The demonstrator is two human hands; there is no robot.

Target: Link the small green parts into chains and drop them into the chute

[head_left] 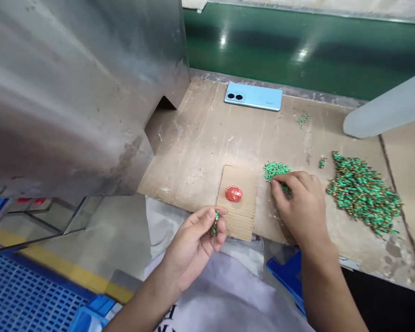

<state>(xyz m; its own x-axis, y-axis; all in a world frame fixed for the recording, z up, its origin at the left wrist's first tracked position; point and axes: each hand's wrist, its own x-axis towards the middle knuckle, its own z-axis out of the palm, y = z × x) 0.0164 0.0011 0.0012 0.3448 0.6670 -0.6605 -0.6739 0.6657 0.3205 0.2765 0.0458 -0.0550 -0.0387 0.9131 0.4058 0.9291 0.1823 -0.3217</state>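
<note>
Near the table's front edge, my left hand (202, 235) is closed around a few small green and gold parts (215, 222). My right hand (300, 198) bends over a small pile of green pieces (275, 169), thumb and forefinger pinched at its front edge; what they hold, if anything, is too small to make out. Between the hands lies a cardboard piece (240, 221) with a red glossy blob (234, 193) on it. A larger heap of green and gold parts (366, 193) spreads out to the right of my right hand.
A light blue phone (254, 96) lies at the back of the cardboard-covered table (193, 157). A few green bits (303, 120) are right of it. A metal housing (90, 92) stands left, a whitish cylinder (387, 106) right. Behind runs a green surface (263, 50).
</note>
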